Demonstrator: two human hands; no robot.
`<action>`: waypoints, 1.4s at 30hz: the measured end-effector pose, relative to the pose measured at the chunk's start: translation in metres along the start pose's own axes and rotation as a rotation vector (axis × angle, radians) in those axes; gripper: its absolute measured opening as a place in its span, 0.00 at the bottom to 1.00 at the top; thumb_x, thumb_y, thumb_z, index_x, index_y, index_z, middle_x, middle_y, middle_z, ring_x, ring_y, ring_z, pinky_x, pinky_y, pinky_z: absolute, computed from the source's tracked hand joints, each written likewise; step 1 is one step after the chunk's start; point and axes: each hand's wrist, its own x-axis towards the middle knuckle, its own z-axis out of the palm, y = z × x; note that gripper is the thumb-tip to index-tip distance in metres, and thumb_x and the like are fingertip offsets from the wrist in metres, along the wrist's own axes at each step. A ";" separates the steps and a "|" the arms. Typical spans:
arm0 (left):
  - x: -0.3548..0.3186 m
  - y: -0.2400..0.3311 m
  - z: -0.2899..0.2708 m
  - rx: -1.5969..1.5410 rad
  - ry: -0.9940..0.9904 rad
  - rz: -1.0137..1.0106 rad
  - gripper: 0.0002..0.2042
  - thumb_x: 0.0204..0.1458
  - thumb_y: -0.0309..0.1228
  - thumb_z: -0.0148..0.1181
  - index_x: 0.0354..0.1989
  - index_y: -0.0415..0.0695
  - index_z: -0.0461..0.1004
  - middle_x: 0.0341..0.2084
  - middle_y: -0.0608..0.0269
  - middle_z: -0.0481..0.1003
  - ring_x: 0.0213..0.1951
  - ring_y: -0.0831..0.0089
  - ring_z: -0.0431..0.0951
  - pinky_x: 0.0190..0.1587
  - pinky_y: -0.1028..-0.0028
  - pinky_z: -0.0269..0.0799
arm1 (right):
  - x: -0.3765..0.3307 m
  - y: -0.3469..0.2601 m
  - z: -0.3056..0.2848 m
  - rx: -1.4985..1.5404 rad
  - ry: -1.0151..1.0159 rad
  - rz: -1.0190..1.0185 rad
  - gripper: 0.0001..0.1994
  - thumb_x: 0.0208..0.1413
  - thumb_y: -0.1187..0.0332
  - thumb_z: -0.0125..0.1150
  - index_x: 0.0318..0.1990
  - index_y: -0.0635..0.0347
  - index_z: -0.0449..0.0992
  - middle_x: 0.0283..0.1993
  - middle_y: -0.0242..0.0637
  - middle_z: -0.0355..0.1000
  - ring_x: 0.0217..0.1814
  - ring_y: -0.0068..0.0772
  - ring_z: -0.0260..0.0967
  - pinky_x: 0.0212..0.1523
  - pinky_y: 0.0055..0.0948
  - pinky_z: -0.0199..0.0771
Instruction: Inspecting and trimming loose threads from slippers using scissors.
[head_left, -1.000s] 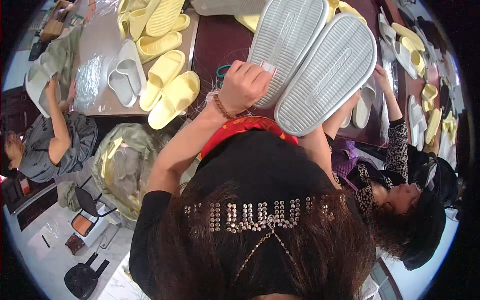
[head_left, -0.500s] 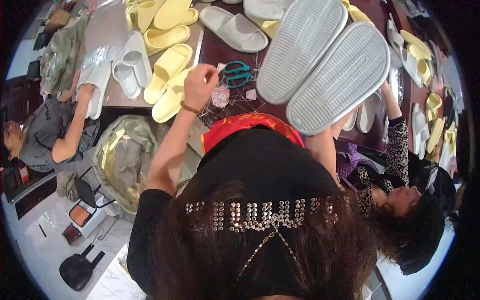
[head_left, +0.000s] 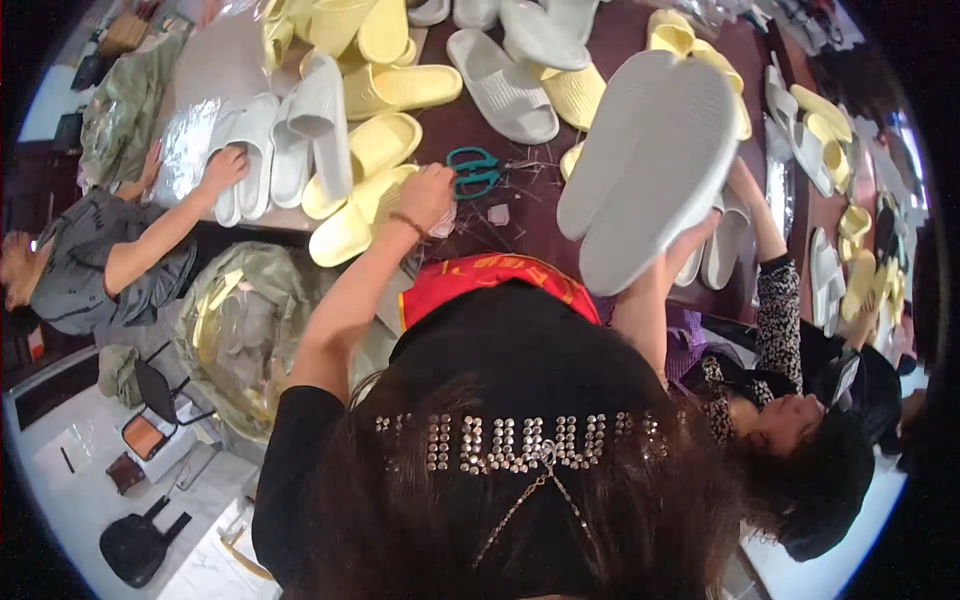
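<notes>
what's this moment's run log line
left hand: curled beside teal loop-handled scissors | right hand: hidden behind two pale grey oval-soled slippers

My black short-sleeved top (head_left: 500,350) bears rows of shiny round studs (head_left: 515,445) (my long hair (head_left: 390,530) overhangs both ends) and a forked chain (head_left: 515,513). Red cloth (head_left: 432,287) with yellow markings crosses my waist; a brown bracelet (head_left: 408,222) circles my left hand's (head_left: 428,193) wrist.

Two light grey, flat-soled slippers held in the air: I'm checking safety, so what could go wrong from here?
The two light grey, flat-soled slippers overlap, so one might slip and drop. The scissors with teal looped handles lie beside the left hand, which could bump them. The pale yellow slipper nearest the person seems to overhang the front edge of the brown table and might get nudged off.
</notes>
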 end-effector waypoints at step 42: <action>0.027 0.096 -0.142 -1.619 -0.332 -0.138 0.22 0.47 0.31 0.49 0.50 0.35 0.58 0.31 0.58 0.71 0.29 0.72 0.72 0.35 0.75 0.68 | 0.091 0.090 -0.046 -0.939 -0.274 -0.755 0.24 0.32 0.79 0.48 0.45 0.69 0.66 0.48 0.56 0.59 0.53 0.58 0.49 0.57 0.44 0.43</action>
